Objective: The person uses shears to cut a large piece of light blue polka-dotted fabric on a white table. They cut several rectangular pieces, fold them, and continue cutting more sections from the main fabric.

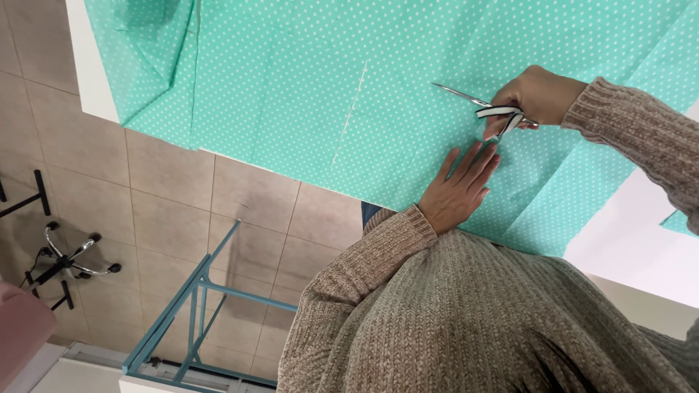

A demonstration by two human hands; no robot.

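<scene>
Pressing flat on the cloth, your left hand [457,191] lies nearest to you, fingers straight, loosely spread and grasping nothing, its knitted beige sleeve [364,255] running back toward your body. Under it stretches the mint-green fabric with white dots [291,94], which covers most of the white table [91,65] and hangs a little over the near edge. Just beyond your left fingertips, your right hand [535,96] is clenched around the black-and-white handles of the scissors [484,105]; the silver blades point left, low over the fabric, but you cannot tell whether they are cutting into it. Left of the blades, a thin pale line [349,116] runs across the fabric from the near edge toward the far side. At the far left, a folded part of the fabric [156,65] overlaps the table edge. Below the table in the view lie the beige floor tiles [167,211], a teal metal frame [193,306], and a chair base with castors [69,258].
</scene>
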